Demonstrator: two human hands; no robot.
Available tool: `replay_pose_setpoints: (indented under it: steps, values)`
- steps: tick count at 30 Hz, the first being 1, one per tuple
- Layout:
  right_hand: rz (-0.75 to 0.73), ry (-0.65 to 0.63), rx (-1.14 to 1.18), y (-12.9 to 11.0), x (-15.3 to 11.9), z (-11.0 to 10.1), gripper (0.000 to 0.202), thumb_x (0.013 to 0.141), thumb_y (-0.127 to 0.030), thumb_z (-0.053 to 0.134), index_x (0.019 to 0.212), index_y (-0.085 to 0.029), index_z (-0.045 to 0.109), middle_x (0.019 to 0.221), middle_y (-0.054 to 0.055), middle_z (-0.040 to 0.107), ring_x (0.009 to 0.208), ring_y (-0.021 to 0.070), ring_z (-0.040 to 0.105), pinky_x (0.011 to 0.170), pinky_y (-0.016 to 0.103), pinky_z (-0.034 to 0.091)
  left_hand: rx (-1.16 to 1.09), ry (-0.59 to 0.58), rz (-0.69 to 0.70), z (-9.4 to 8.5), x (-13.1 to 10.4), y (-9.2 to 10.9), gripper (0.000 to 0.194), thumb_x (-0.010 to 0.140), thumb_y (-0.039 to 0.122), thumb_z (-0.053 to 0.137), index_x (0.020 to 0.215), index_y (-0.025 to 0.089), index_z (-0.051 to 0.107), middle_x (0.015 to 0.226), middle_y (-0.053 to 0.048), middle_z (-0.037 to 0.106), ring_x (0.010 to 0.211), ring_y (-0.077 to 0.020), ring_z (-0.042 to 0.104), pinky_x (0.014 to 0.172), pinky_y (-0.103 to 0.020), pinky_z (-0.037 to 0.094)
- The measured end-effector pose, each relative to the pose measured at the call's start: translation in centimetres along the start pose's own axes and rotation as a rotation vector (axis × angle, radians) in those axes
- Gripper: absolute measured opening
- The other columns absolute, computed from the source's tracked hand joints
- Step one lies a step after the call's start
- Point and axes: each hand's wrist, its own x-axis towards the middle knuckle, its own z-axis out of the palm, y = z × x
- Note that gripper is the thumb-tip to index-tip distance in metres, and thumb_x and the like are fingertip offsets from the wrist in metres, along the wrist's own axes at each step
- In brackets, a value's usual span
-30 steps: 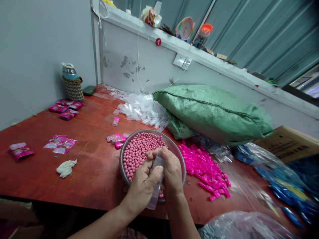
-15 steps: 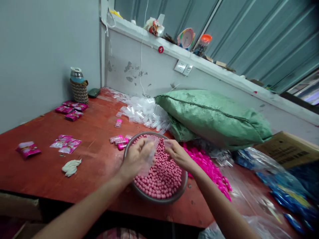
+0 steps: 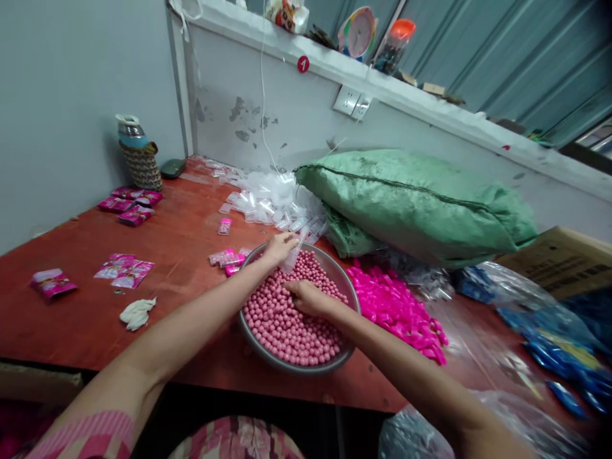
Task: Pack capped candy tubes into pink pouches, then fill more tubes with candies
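Observation:
A grey round bowl [image 3: 354, 305] full of round pink beads [image 3: 299, 344] sits in front of me. At its far rim my left hand [image 3: 281, 247] grips a small clear plastic tube [image 3: 292, 257], tilted over the beads. My right hand [image 3: 310, 298] is down in the middle of the bowl, its fingers curled and closed among the beads; the fingertips are partly hidden. Behind the bowl lies a heap of clear empty tubes [image 3: 272, 201]. To its right spreads a pile of bright pink caps [image 3: 399, 312].
A bead-filled tube with a pink cap [image 3: 224, 226] stands left of several lying ones [image 3: 227, 257]. A big green sack [image 3: 415, 204] leans along the wall. Pink packets [image 3: 52, 284], a crumpled white tissue [image 3: 137, 313] and a flask in a woven holder [image 3: 138, 156] are at left.
My left hand has moved up toward the bowl's far rim with the tube. My right hand has come down into the beads. The view has tipped slightly downward.

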Motion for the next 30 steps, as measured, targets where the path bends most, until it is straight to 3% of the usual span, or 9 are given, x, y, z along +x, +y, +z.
replay_pose_setpoints:
  steps: [2,6,8,10,14,20,22,25,30]
  values:
    - [-0.001,0.057,0.18,-0.3,-0.5,-0.1,0.015,0.07,-0.008,0.047,0.079,-0.016,0.055,0.075,-0.001,0.06,0.069,0.0126,0.054,0.062,0.021,0.041,0.095,0.021,0.024,-0.6,-0.7,0.6,0.025,0.068,0.021,0.058,0.09,0.011,0.063,0.087,-0.007,0.066,0.09,-0.0231,0.056,0.081,-0.032,0.04]
    - [0.046,0.193,1.034,-0.7,-2.4,-1.2,0.011,0.069,-0.019,0.057,0.079,-0.015,0.057,0.072,-0.003,0.058,0.068,0.0114,0.055,0.067,0.025,0.044,0.307,0.028,0.189,-2.1,-3.9,2.6,0.034,0.076,0.025,0.05,0.108,0.017,0.058,0.113,-0.008,0.059,0.106,-0.0224,0.05,0.093,-0.033,0.033]
    - [0.098,0.276,1.306,-1.2,-3.1,-1.6,0.017,0.066,-0.021,0.063,0.081,-0.015,0.058,0.073,-0.002,0.059,0.07,0.0116,0.055,0.071,0.027,0.044,0.283,-0.046,0.171,-2.4,-6.0,3.4,0.033,0.077,0.027,0.049,0.107,0.018,0.059,0.111,-0.007,0.06,0.103,-0.0216,0.053,0.092,-0.032,0.036]
    - [0.127,0.356,1.395,-1.8,-3.4,-1.7,0.024,0.064,-0.021,0.066,0.086,-0.016,0.059,0.076,-0.002,0.06,0.072,0.0114,0.056,0.071,0.026,0.044,0.209,-0.164,0.098,-2.4,-8.0,3.7,0.033,0.075,0.03,0.052,0.103,0.016,0.061,0.105,-0.008,0.063,0.098,-0.0223,0.056,0.088,-0.033,0.04]
    - [0.142,0.5,1.3,-3.0,-3.7,-1.6,0.025,0.061,-0.021,0.069,0.083,-0.017,0.058,0.074,-0.003,0.06,0.069,0.0115,0.056,0.066,0.025,0.046,-0.005,-0.336,0.039,-1.5,-10.2,3.3,0.03,0.075,0.028,0.052,0.1,0.015,0.063,0.1,-0.007,0.064,0.095,-0.022,0.057,0.085,-0.034,0.042]
    - [0.103,0.587,0.819,-2.1,-5.5,-2.8,0.045,0.064,-0.023,0.067,0.106,-0.021,0.054,0.092,0.003,0.06,0.074,0.0144,0.057,0.065,0.028,0.047,-0.269,-0.322,-0.196,-1.2,-10.6,2.7,0.029,0.069,0.028,0.059,0.094,0.012,0.063,0.089,-0.007,0.065,0.08,-0.0193,0.06,0.073,-0.033,0.048]
    - [0.006,0.57,0.668,-1.7,-6.1,-3.7,0.043,0.069,-0.023,0.062,0.111,-0.024,0.053,0.099,0.004,0.059,0.079,0.0153,0.057,0.069,0.029,0.046,-0.318,-0.344,-0.238,-1.2,-10.6,2.7,0.029,0.068,0.028,0.061,0.093,0.012,0.063,0.086,-0.006,0.065,0.077,-0.0173,0.06,0.072,-0.031,0.047]
    - [-0.109,0.52,0.526,-1.5,-6.5,-4.6,0.031,0.074,-0.023,0.057,0.105,-0.025,0.058,0.092,0.003,0.062,0.077,0.0151,0.057,0.071,0.029,0.044,-0.336,-0.391,-0.244,-1.3,-10.7,2.8,0.029,0.068,0.028,0.061,0.093,0.013,0.063,0.084,-0.005,0.065,0.075,-0.0162,0.059,0.073,-0.03,0.046]
    - [-0.103,0.404,0.472,-1.4,-6.8,-4.5,0.021,0.075,-0.021,0.056,0.096,-0.022,0.058,0.074,-0.001,0.062,0.066,0.0127,0.057,0.062,0.023,0.043,-0.096,-0.407,-0.123,-1.4,-10.6,2.8,0.026,0.069,0.027,0.059,0.089,0.014,0.067,0.087,-0.006,0.066,0.081,-0.0186,0.059,0.075,-0.029,0.044]
